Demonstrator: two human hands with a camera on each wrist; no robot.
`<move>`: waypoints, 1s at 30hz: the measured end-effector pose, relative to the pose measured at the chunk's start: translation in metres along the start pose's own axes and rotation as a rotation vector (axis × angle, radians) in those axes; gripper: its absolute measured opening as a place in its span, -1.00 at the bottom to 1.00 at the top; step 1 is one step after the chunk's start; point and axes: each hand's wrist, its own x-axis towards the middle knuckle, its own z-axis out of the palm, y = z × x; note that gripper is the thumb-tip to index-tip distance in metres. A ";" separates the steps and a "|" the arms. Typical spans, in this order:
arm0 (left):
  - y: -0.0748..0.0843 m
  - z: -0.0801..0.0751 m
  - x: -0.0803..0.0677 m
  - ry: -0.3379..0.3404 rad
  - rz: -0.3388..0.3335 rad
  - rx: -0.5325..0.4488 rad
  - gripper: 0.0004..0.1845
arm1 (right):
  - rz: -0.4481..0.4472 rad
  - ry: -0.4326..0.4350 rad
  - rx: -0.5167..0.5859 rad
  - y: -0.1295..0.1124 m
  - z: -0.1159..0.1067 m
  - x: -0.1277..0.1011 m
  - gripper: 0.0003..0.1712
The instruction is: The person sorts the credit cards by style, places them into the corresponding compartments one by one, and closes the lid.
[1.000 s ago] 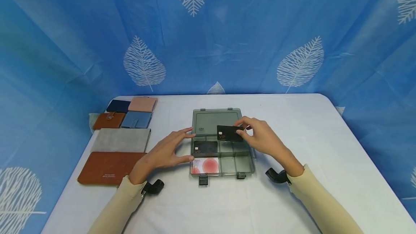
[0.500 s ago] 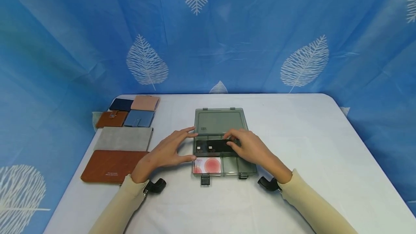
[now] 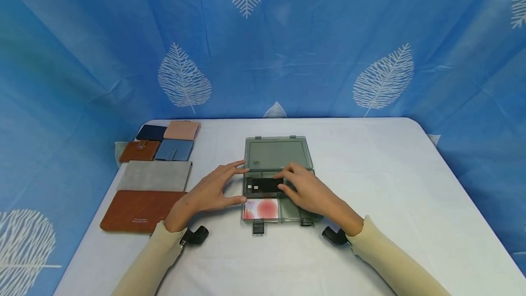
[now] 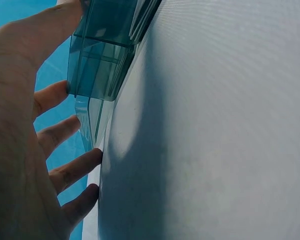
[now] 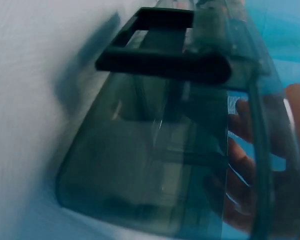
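An open grey-green see-through box (image 3: 305, 214) lies mid-table, its lid (image 3: 277, 152) folded back flat. Its far-left compartment holds black VIP cards (image 3: 263, 185); a white card with red circles (image 3: 260, 209) lies in the near-left one. My left hand (image 3: 234, 184) spans the box's left side, fingers straight, thumb and index finger touching its edge. My right hand (image 3: 283, 182) lies over the box's middle and pinches the right end of the top black card. The left wrist view shows straight fingers (image 4: 65, 172) beside the box wall (image 4: 97, 65). The right wrist view shows fingers (image 5: 240, 165) behind the box wall (image 5: 140, 165).
Several wallets lie in rows at the table's left: navy (image 3: 149, 132), pink (image 3: 182, 130), small brown (image 3: 138, 150), blue (image 3: 174, 150), long grey (image 3: 155, 175), long brown (image 3: 139, 204). The white table (image 3: 390, 172) is backed by a blue leaf-print cloth (image 3: 328, 58).
My right hand has carried a black card from above the lid down and left into the far-left compartment, onto the other black card. The left hand has stayed at the box's side.
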 end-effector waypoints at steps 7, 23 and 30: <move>0.001 0.000 0.000 0.015 0.005 0.003 -0.11 | -0.050 -0.036 -0.026 -0.004 0.004 0.001 -0.54; 0.005 0.003 0.001 0.018 -0.010 0.006 -0.12 | -0.059 -0.237 -0.085 -0.003 0.009 -0.003 -0.41; 0.010 0.004 0.002 0.025 -0.033 0.038 -0.11 | -0.039 -0.258 -0.045 0.002 0.001 -0.003 -0.40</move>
